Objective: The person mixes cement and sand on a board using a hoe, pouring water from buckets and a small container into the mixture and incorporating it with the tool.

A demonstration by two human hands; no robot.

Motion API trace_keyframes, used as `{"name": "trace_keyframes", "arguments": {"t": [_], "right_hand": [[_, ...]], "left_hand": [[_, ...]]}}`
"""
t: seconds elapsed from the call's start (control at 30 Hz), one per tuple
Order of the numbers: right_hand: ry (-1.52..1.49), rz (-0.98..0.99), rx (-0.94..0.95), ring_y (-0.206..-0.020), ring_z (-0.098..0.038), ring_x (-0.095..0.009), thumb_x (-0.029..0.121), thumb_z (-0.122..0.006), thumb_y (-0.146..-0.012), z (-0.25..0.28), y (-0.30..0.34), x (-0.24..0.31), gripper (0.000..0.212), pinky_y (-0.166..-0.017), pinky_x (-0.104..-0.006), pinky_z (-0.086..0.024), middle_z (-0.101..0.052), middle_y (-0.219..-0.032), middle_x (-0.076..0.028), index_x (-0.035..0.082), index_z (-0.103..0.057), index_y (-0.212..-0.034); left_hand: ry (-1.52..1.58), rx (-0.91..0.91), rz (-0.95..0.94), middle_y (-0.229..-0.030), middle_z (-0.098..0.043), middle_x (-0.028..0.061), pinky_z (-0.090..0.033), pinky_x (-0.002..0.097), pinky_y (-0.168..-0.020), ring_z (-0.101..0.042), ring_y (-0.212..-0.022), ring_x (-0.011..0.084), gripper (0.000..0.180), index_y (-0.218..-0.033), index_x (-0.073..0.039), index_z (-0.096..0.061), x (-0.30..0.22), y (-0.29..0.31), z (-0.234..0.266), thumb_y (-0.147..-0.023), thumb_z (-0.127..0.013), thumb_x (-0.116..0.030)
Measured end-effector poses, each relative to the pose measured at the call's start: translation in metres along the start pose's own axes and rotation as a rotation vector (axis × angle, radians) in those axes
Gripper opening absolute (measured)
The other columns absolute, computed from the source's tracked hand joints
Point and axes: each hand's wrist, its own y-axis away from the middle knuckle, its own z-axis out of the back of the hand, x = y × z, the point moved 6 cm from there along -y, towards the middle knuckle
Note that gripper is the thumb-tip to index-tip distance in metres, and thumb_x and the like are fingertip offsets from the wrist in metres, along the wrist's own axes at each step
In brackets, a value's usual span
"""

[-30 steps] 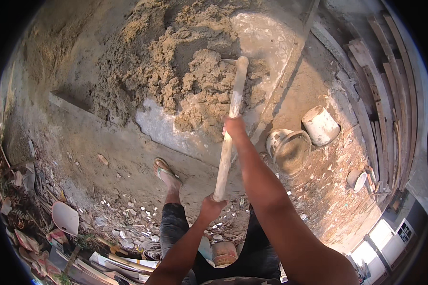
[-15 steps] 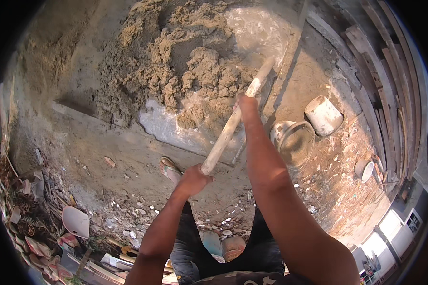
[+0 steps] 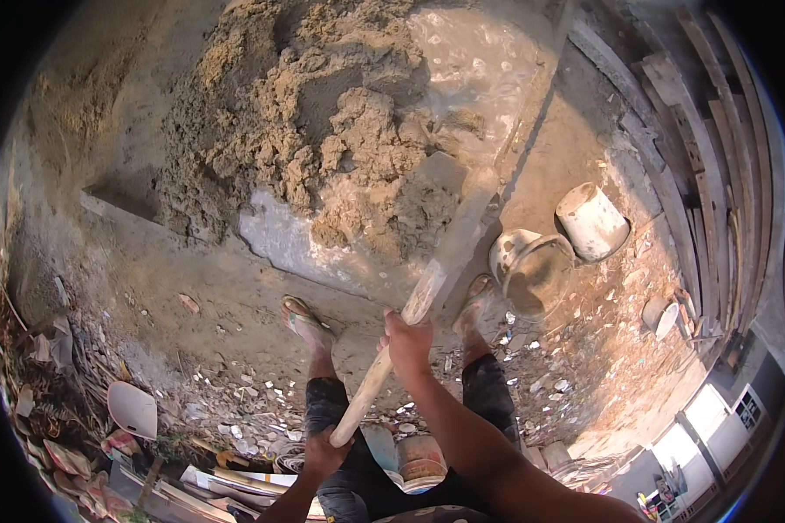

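Both my hands are closed round the pale wooden handle of a hoe [image 3: 423,292]. My left hand [image 3: 327,453] grips its near end, low in front of my left thigh. Farther up the shaft, my right hand [image 3: 407,342] is wrapped round it near the middle. The far part of the handle is smeared by motion. Beside its far end, a flat grey blade [image 3: 443,171] rests against the right side of a heap of damp, clumpy mortar or sand [image 3: 323,131]. Pale wet patches of the mixing surface [image 3: 279,231] show round the heap.
Two buckets stand right of the hoe: a whitish one [image 3: 589,222] and one holding murky liquid [image 3: 541,275]. A long board [image 3: 532,113] edges the mixing area. Planks [image 3: 706,166] are stacked far right. Rubble and a white plastic piece [image 3: 133,410] lie near left. My sandalled feet [image 3: 305,318] straddle the handle.
My hands have drawn the hoe back toward my body, both moving down in view. The blade now shows at the heap's right edge, and my right foot has come into sight.
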Motion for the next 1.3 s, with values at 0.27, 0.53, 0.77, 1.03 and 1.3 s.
{"name": "trace_keyframes", "arguments": {"t": [0.27,0.53,0.77,1.03,1.3], "right_hand": [[0.575,0.143,0.006,-0.050,-0.063,-0.024,0.016,-0.069,-0.082,-0.013,-0.136,0.061,0.040,-0.046,-0.0373,-0.053,-0.063,-0.070,-0.015,-0.005,-0.052,-0.112],[0.252,0.605,0.174,-0.047,-0.054,-0.014,0.011,-0.068,-0.091,-0.061,-0.070,0.183,0.037,-0.042,-0.0314,-0.046,-0.057,-0.070,-0.007,-0.005,-0.047,-0.116],[0.807,0.375,0.096,-0.051,-0.063,-0.021,0.016,-0.069,-0.084,-0.047,-0.193,0.110,0.035,-0.045,-0.0341,-0.051,-0.063,-0.067,-0.014,-0.009,-0.055,-0.105],[0.326,0.429,0.047,-0.047,-0.055,-0.014,0.012,-0.072,-0.088,0.030,-0.035,0.143,0.044,-0.041,-0.0322,-0.045,-0.062,-0.072,-0.008,-0.003,-0.048,-0.121],[1.286,0.703,-0.390,-0.095,-0.069,-0.042,0.022,-0.066,-0.085,0.111,-0.135,0.295,0.050,-0.082,-0.0448,-0.055,-0.066,-0.103,-0.034,-0.013,-0.049,-0.117]], "left_hand": [[0.394,0.056,0.407,-0.081,-0.073,0.0179,-0.056,0.0398,-0.070,-0.074,-0.079,0.0244,0.031,-0.097,0.002,-0.071,-0.062,-0.089,-0.135,-0.080,-0.079,-0.024],[0.569,-0.176,-0.073,-0.074,-0.071,0.0095,-0.052,0.0336,-0.064,-0.066,-0.067,0.0150,0.022,-0.093,-0.002,-0.071,-0.088,-0.199,-0.094,-0.082,-0.080,-0.019],[0.886,0.062,0.312,-0.072,-0.061,-0.0005,-0.041,0.0276,-0.053,-0.050,-0.061,0.0059,0.020,-0.092,0.003,-0.067,-0.127,-0.140,-0.161,-0.085,-0.078,-0.011],[0.647,0.078,0.065,-0.076,-0.067,0.0046,-0.049,0.0276,-0.058,-0.060,-0.066,0.0069,0.028,-0.109,0.002,-0.069,-0.125,-0.076,-0.147,-0.087,-0.076,-0.014],[1.246,0.932,0.230,-0.057,-0.042,-0.0054,-0.036,0.0263,-0.044,-0.044,-0.046,0.0083,0.023,-0.082,-0.009,-0.056,-0.307,-0.077,-0.162,-0.084,-0.077,-0.017]]}}
